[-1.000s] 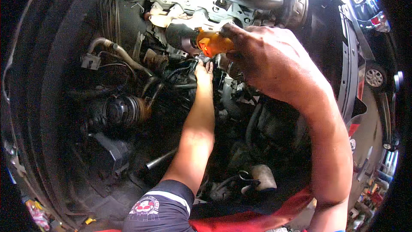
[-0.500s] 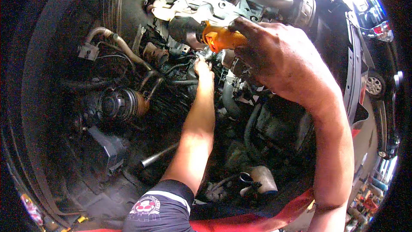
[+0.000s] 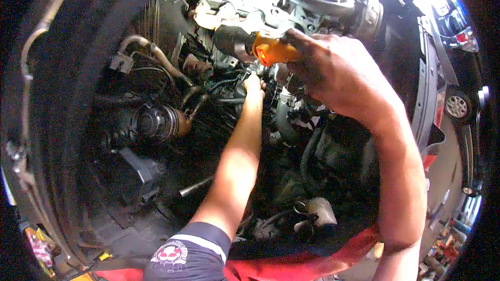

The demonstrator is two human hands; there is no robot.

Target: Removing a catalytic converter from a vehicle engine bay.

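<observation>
My right hand (image 3: 338, 70) is wrapped around an orange handheld tool (image 3: 273, 49); its exact kind does not show. The tool's end meets a dark cylindrical piece (image 3: 233, 40), and I cannot tell whether that belongs to the tool or the engine. Below it, my left hand (image 3: 253, 86) reaches deep into the engine bay with its fingers closed among small metal parts and hoses. What those fingers grip, if anything, is hidden. Just above both hands lies the brightly lit engine (image 3: 260, 10). A grey hose (image 3: 284, 114) runs down right of my left hand.
A bent metal pipe (image 3: 156, 54) and a round ribbed part (image 3: 156, 122) lie to the left. A metal bar (image 3: 195, 187) sticks out beside my left forearm. A metal cylinder (image 3: 320, 211) sits near the front, behind a red edge (image 3: 312, 260). A dark car (image 3: 463, 104) stands at right.
The view has shifted a little, so the engine bay sits slightly further right and lower. Both hands keep their places at the engine, the orange tool still in my right hand.
</observation>
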